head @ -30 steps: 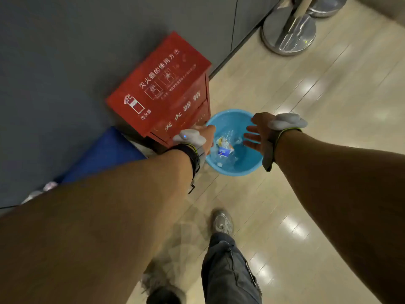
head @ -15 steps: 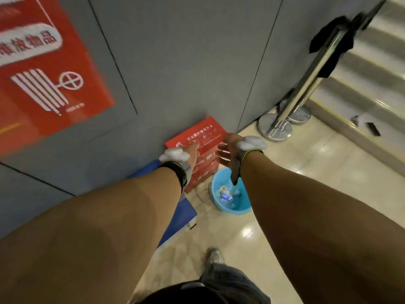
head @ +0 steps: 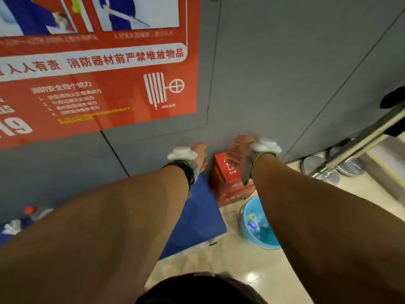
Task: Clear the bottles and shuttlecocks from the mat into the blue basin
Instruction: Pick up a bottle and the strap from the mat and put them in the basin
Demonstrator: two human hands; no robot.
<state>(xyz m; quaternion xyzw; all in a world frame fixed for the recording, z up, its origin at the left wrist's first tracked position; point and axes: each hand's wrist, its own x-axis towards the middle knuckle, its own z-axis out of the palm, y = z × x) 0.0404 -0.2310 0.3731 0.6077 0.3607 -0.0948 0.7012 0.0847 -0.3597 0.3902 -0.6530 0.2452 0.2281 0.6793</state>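
Observation:
The blue basin (head: 247, 218) stands on the floor at the lower right, partly behind my right forearm, with a clear plastic bottle (head: 254, 224) with a blue label inside it. The blue mat (head: 197, 218) lies left of it against the wall. At the far left edge of the mat I see a bottle with a red cap (head: 35, 211) and something white (head: 12, 227), blurred. My left hand (head: 199, 155) and my right hand (head: 240, 150) are both raised in front of the wall, well above the basin, fingers spread and holding nothing.
A red fire-extinguisher box (head: 228, 185) stands between the mat and the basin against the grey wall. A red safety poster (head: 98, 84) hangs at the upper left. Chrome barrier post bases (head: 322, 170) and a step are at the right.
My view has tilted up from the basin to the wall. Both hands lifted away from the basin, where the bottle now lies, and the mat's left end has come into view.

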